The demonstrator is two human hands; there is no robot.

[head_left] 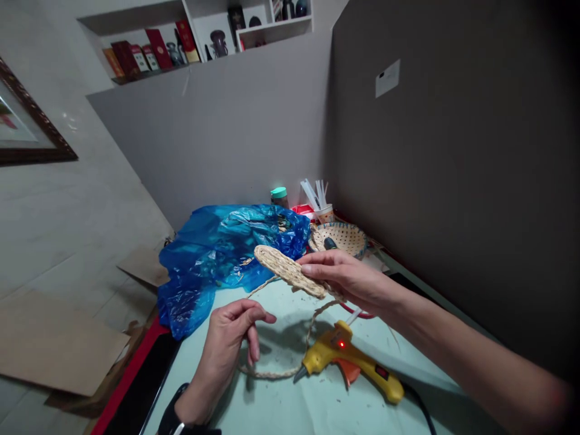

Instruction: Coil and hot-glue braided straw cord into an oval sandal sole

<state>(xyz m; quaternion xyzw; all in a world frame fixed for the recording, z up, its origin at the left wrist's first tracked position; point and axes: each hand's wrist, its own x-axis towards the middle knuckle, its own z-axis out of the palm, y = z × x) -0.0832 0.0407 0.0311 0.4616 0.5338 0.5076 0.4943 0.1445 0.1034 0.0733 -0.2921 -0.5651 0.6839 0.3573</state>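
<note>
My right hand (339, 273) grips the right end of a flat oval coil of braided straw (287, 267), holding it tilted above the table. A loose straw braid (270, 375) trails from the coil and loops down over the tabletop, passing behind my left hand (233, 332). That hand hovers left of the coil, its fingers bent and apart with nothing visible between them. Beneath my right hand lies a yellow hot glue gun (338, 356), its red light lit, its orange trigger facing the front and its nozzle pointing left near the braid.
A crumpled blue plastic bag (217, 254) covers the back left of the pale green tabletop (294, 405). Behind stand a jar with a turquoise lid (278, 193), a cup of glue sticks (324, 212) and a shallow woven basket (347, 237). Grey partitions (235, 133) rise behind and right.
</note>
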